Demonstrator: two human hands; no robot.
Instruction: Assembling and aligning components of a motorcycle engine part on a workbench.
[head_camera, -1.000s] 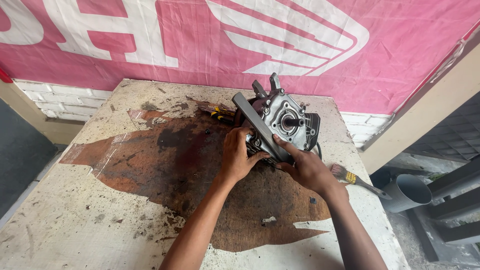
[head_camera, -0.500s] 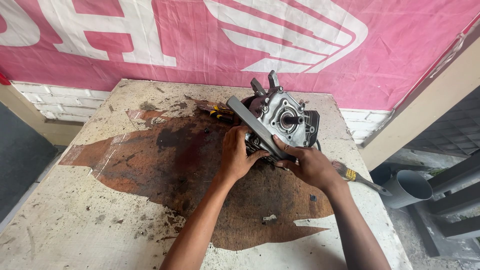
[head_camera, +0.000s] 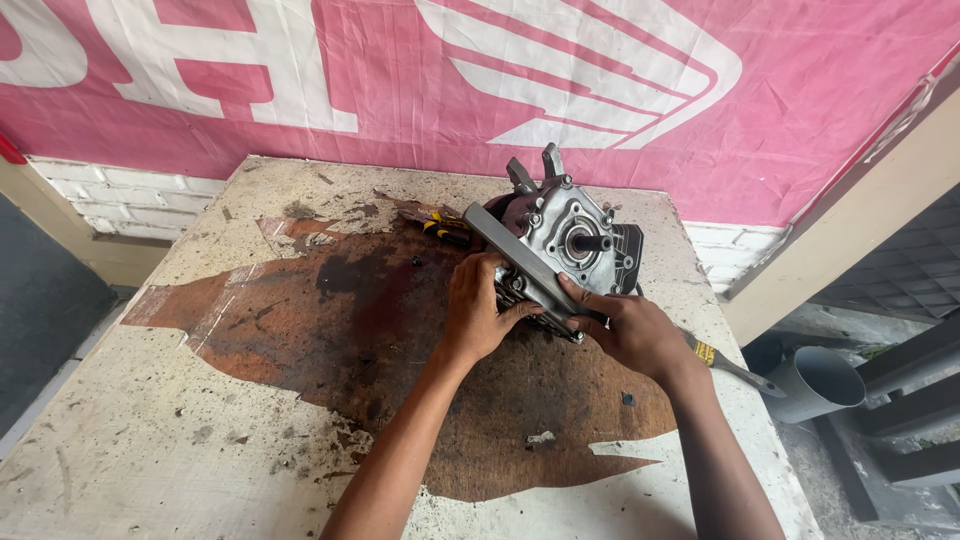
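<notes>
A grey metal engine block (head_camera: 575, 235) with a round shaft in its side cover stands on a worn table (head_camera: 180, 440), tilted with its flat base plate toward me. My left hand (head_camera: 478, 312) grips the block's lower left side under the base plate. On the plate's lower right end, my right hand (head_camera: 632, 330) holds on with the thumb pressed against its edge. Both forearms reach in from the bottom of the view.
A black and yellow tool (head_camera: 445, 228) lies behind the block. A yellow-handled tool (head_camera: 725, 362) sticks out past my right wrist near the table's right edge. A grey pipe (head_camera: 815, 385) lies on the floor to the right. A pink banner (head_camera: 300, 80) hangs behind.
The engine block has tipped a little more upright under both hands, showing more of its side cover. My hands keep their hold on its base.
</notes>
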